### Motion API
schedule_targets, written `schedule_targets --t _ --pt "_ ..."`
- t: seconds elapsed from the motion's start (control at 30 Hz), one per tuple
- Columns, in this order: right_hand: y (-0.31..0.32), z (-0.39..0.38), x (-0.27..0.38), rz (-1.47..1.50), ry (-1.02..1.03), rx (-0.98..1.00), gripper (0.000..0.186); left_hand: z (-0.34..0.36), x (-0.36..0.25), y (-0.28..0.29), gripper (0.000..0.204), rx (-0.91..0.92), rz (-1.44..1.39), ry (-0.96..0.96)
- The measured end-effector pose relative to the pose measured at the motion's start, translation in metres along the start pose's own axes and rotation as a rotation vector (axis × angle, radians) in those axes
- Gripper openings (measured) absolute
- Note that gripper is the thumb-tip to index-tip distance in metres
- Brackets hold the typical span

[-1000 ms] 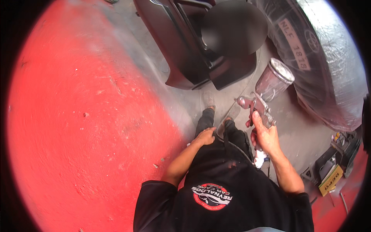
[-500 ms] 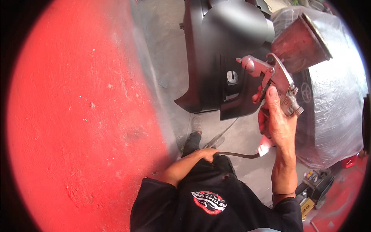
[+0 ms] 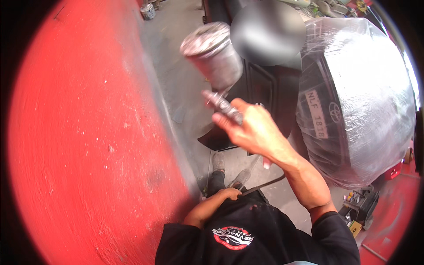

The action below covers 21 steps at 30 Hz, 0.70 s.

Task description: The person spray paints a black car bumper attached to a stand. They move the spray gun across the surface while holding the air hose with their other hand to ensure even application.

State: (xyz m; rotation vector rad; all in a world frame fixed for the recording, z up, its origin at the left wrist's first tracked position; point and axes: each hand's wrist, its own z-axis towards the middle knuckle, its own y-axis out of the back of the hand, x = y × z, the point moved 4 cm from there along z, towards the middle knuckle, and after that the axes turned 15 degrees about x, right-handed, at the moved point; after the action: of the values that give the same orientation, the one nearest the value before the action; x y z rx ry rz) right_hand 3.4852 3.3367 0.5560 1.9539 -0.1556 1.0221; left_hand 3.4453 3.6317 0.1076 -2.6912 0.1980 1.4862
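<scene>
My right hand point(image 3: 256, 130) is closed around the handle of a metal paint spray gun point(image 3: 224, 107). The gun's cup point(image 3: 216, 59), smeared with paint and slightly blurred by motion, rises on its far side. Close to my waist, my left hand point(image 3: 230, 193) grips a dark air hose point(image 3: 265, 183) that runs right and passes behind my right forearm. Beyond the gun stands a black car bumper point(image 3: 260, 86), partly covered by the cup and my right hand. A smooth blurred patch hides its upper part.
A red wall point(image 3: 97, 132) fills the left side. At right, a car under clear plastic sheeting point(image 3: 371, 101) stands near the bumper. Toolbox-like clutter point(image 3: 360, 205) lies on the floor at lower right. A small paint can point(image 3: 148, 12) sits far off beside the wall.
My right hand has swung the spray gun leftward and turned it, so the cup now sits at upper left instead of upper right. My left hand still holds the hose, slightly lower in view.
</scene>
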Motion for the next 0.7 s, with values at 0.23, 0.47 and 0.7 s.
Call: schedule_targets --t 0.23,0.47,0.7 --pt "0.007 0.01 -0.007 0.004 -0.109 0.054 0.036 -0.008 0.012 -0.002 0.041 -0.057 -0.05 0.023" --pt "0.059 -0.028 -0.032 0.704 -0.136 -0.415 0.039 -0.036 0.015 0.008 0.043 0.036 -0.19 0.148" --pt "0.1 -0.094 -0.093 0.655 -0.424 -0.539 0.043 -0.049 -0.016 0.033 0.054 0.188 -0.015 0.159"
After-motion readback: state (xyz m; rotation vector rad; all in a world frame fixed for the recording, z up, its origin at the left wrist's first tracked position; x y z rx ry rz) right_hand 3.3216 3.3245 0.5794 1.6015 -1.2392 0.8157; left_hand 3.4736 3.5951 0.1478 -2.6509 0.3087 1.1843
